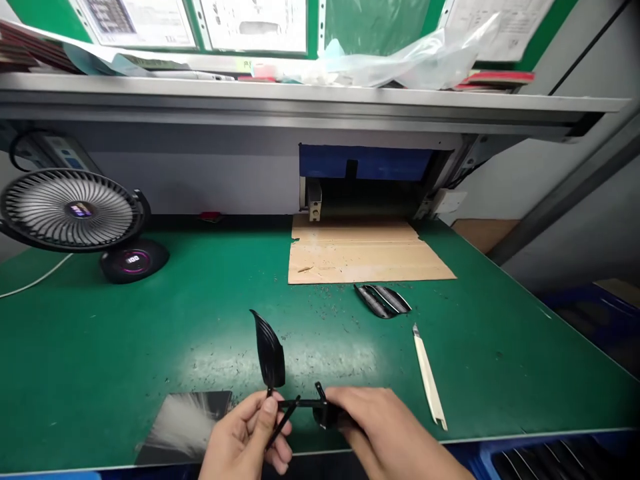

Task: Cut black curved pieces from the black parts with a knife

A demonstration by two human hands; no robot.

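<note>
Black sprue [295, 402] between both hands' fingertips

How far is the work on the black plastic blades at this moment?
Done, it seems: two loose blades lie by the cardboard sheet, with shavings around. In hand: the left hand and right hand grip a black sprue bearing one blade. Left: that blade is not yet detached; the cutter lies unused.

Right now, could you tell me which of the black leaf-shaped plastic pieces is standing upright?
The black leaf-shaped piece pinched by the left hand; the loose pieces lie flat near the cardboard sheet.
</note>
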